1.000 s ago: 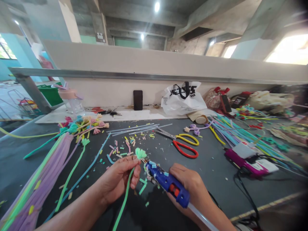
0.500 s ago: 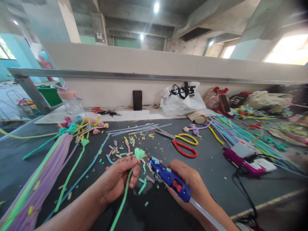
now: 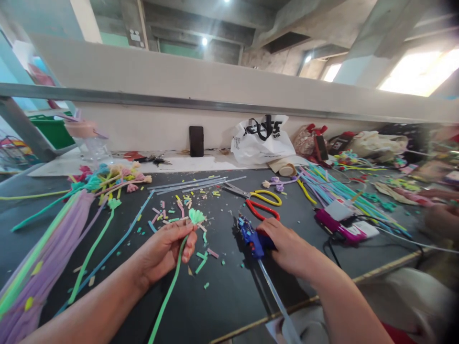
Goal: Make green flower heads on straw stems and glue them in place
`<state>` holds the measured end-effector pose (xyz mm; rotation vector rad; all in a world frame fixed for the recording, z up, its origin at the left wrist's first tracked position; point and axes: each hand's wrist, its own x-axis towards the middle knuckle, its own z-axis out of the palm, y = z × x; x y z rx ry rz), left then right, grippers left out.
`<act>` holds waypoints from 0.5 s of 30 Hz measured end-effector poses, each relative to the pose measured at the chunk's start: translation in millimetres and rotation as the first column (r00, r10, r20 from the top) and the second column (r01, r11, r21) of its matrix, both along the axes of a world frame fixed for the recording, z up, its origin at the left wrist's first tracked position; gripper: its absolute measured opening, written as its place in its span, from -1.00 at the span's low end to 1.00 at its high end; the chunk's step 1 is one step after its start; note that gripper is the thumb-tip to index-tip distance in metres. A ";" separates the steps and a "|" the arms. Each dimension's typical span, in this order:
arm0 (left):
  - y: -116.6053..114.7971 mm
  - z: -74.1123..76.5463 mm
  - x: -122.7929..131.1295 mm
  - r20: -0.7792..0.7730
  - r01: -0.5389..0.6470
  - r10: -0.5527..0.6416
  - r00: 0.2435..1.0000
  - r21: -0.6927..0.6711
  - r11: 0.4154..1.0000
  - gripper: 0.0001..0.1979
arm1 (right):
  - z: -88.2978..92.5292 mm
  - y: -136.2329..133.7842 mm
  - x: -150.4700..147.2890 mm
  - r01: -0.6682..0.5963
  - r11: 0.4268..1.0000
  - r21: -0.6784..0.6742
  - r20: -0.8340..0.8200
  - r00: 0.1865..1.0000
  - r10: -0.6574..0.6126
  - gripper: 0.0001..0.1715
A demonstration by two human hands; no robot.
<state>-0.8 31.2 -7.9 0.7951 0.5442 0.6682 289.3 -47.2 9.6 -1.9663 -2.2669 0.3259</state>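
Between the thumb and fingers of my left hand [image 3: 161,251] is a light green pipe-cleaner flower [image 3: 195,216], its looped head upright and its long stem hanging toward me. My right hand [image 3: 289,244] grips the handle of a blue glue gun [image 3: 252,239], apart from the flower. The gun's nozzle points away from me, and a long clear glue stick [image 3: 274,286] trails out of its back. Scissors [image 3: 256,198] with one yellow and one red handle lie just beyond my right hand. Short pipe-cleaner snippets [image 3: 201,263] are scattered around my left hand.
Purple and green pipe cleaners [image 3: 60,239] and finished flower heads [image 3: 107,184] lie at left. Clear glue sticks [image 3: 193,184] lie beyond my hands. A phone [image 3: 196,141] and white bag [image 3: 260,141] stand at the back. A magenta device [image 3: 339,228] lies at right, near another person's hand [image 3: 442,222].
My right hand has drawn the glue gun away from the flower, to the right and lower toward the table. My left hand still holds the flower. The view has shifted slightly right and downward.
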 end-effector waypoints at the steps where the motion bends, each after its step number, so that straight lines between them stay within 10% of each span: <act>1: 0.3 0.1 -0.2 0.002 0.004 -0.004 1.000 -0.001 1.000 -0.89 | -0.1 -0.5 1.1 0.008 1.000 -0.012 0.016 1.000 -0.008 -0.35; 6: -1.7 3.5 0.2 0.015 0.027 -0.027 1.000 0.000 1.000 -0.90 | 13.5 -1.7 -29.6 0.051 0.972 0.230 0.021 0.998 -0.058 -0.45; 8: -3.1 4.9 0.9 0.012 0.035 -0.035 0.999 -0.007 0.999 -0.93 | 18.7 -0.6 -58.0 -0.087 0.942 0.324 -0.051 0.993 0.109 -0.64; 11: -3.6 5.3 1.2 0.007 0.030 -0.030 1.000 -0.007 1.000 -0.93 | 18.2 3.8 -99.0 -0.348 0.918 0.193 -0.093 0.924 0.370 -0.70; 15: -2.4 3.6 0.2 0.011 0.040 -0.040 0.999 0.001 0.999 -0.91 | 6.1 12.6 -123.2 -0.415 0.899 0.139 0.005 0.908 0.418 -0.75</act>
